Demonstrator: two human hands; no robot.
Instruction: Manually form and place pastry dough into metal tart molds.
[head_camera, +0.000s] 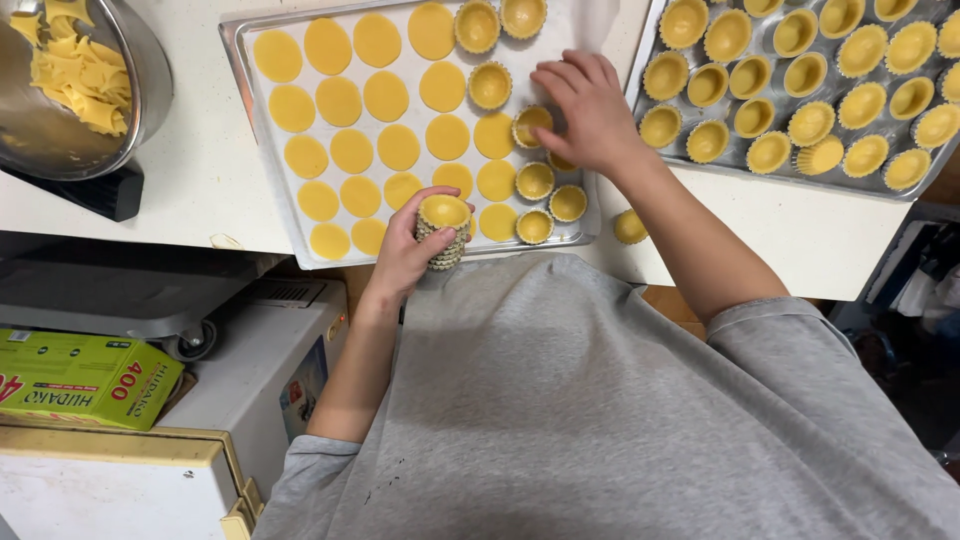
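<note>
Left hand grips stacked fluted tart moulds — right hand pinches one dough-lined mould.

The white counter carries two metal trays, a steel bowl and one stray tart shell.

On the silver baking tray, pale yellow dough rounds lie in rows, and toward its right end sit fluted silver tart moulds lined with the same yellow dough. Right of that tray, a second silver tray holds more yellow-lined moulds; left of it, a steel bowl holds yellow dough scraps. Below it shows a plain grey shirt and a green box with red print.
</note>
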